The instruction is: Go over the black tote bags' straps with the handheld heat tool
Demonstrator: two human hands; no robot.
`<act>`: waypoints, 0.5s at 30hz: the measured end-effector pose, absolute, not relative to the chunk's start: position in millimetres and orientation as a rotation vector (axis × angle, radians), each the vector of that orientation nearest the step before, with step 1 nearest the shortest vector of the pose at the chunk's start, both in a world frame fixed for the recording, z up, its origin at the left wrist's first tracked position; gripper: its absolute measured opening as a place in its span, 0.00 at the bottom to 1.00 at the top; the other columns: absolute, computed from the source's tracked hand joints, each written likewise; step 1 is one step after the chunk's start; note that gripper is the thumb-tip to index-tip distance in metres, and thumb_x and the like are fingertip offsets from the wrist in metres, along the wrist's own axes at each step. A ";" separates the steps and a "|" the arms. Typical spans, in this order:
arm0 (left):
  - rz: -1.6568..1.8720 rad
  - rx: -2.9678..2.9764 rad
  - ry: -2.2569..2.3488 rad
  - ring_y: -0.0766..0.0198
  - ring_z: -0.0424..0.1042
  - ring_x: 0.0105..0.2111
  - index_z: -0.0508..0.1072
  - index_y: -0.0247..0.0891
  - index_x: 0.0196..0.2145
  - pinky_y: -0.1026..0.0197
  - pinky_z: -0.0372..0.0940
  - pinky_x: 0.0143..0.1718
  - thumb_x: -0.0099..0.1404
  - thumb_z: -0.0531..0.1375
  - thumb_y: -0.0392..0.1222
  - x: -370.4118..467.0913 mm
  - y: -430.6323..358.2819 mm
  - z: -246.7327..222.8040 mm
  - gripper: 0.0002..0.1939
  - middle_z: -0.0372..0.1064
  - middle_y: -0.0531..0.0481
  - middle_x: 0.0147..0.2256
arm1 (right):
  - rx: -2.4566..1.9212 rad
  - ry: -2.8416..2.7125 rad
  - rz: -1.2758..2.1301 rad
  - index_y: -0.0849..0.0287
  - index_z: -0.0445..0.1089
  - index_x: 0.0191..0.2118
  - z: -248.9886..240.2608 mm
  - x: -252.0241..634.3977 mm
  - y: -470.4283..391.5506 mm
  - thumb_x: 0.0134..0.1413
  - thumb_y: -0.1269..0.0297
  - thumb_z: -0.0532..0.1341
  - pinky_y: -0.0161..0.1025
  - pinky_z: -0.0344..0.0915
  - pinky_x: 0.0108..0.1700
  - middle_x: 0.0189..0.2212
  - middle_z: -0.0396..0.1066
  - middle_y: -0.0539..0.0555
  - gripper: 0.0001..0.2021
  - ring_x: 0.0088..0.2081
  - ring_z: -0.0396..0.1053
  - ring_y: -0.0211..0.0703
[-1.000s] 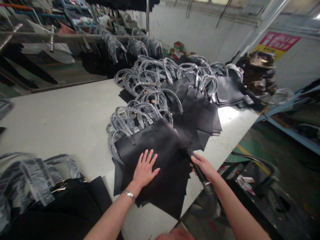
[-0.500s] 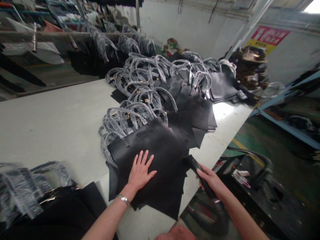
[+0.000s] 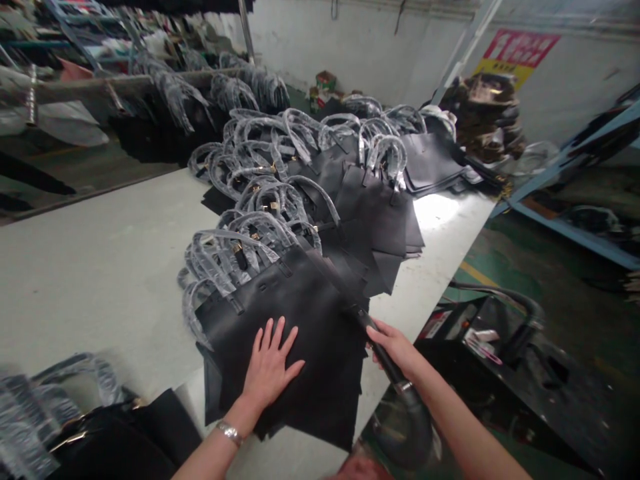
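Note:
My left hand (image 3: 273, 363) lies flat with spread fingers on the top black tote bag (image 3: 310, 320) of a stack. My right hand (image 3: 393, 347) is wrapped round the handle of a black hose nozzle (image 3: 377, 339). The nozzle's head rests at or just above the bag's right side; contact is hard to tell. From the handle a thick black hose (image 3: 407, 410) curves down past the table edge. Plastic-wrapped handles (image 3: 200, 267) stick out at the stack's upper left.
More black bags (image 3: 383, 210) with wrapped handles spread along the white table (image 3: 95, 267). Another pile of bags (image 3: 120, 433) lies at the lower left. A black machine (image 3: 500, 380) with a hose stands on the floor at right. A blue rack (image 3: 575, 227) is beyond.
The nozzle head has moved left and up, further onto the top bag. My left hand stays flat on it. The whole view has shifted slightly.

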State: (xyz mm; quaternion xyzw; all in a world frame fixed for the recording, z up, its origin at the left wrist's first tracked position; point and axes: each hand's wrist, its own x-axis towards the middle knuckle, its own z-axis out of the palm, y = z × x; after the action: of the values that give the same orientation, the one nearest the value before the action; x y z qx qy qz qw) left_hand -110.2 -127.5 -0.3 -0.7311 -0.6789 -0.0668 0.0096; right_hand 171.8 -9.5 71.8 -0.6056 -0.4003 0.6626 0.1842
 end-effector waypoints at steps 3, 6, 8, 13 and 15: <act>-0.194 -2.287 -2.119 0.40 0.41 0.67 0.58 0.48 0.65 0.37 0.48 0.63 0.62 0.60 0.57 -108.0 -131.8 -0.9 0.36 0.42 0.44 0.69 | -1.703 -1.106 1.712 0.55 0.59 0.62 69.6 173.0 4.5 0.58 0.54 0.59 0.29 0.62 0.16 0.23 0.67 0.45 0.28 0.16 0.64 0.33; -0.173 -2.314 -2.116 0.40 0.41 0.67 0.57 0.48 0.65 0.37 0.48 0.63 0.61 0.61 0.57 -104.6 -139.8 -1.3 0.37 0.41 0.43 0.69 | -1.701 -1.120 1.626 0.52 0.58 0.63 74.4 187.9 8.6 0.57 0.53 0.60 0.28 0.63 0.17 0.25 0.67 0.45 0.29 0.18 0.66 0.33; -0.159 -2.322 -2.124 0.40 0.40 0.67 0.56 0.48 0.65 0.37 0.48 0.63 0.62 0.61 0.57 -101.1 -146.8 -1.6 0.37 0.40 0.42 0.69 | -1.710 -1.140 1.664 0.52 0.59 0.63 78.5 200.4 0.0 0.55 0.54 0.62 0.29 0.62 0.17 0.25 0.68 0.45 0.30 0.18 0.66 0.33; -0.146 -2.345 -2.122 0.39 0.41 0.67 0.57 0.48 0.65 0.37 0.49 0.62 0.62 0.61 0.56 -91.9 -160.6 -3.0 0.37 0.40 0.43 0.69 | -1.720 -1.205 1.840 0.55 0.67 0.59 71.1 202.1 -27.9 0.51 0.57 0.65 0.30 0.59 0.13 0.21 0.68 0.45 0.28 0.14 0.64 0.35; -0.130 -2.344 -2.120 0.39 0.41 0.67 0.57 0.47 0.65 0.37 0.49 0.62 0.62 0.61 0.55 -89.0 -164.0 -3.9 0.37 0.40 0.43 0.69 | -1.729 -1.211 1.808 0.55 0.68 0.58 64.5 193.4 -26.7 0.51 0.58 0.64 0.30 0.59 0.13 0.22 0.68 0.45 0.27 0.14 0.64 0.35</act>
State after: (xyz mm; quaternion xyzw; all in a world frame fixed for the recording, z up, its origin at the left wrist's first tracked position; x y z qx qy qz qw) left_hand -89.0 -164.0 -3.9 -0.7410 -0.6702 -0.0412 -0.0108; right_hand 193.4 -26.7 64.5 -0.6119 -0.4285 0.6400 0.1800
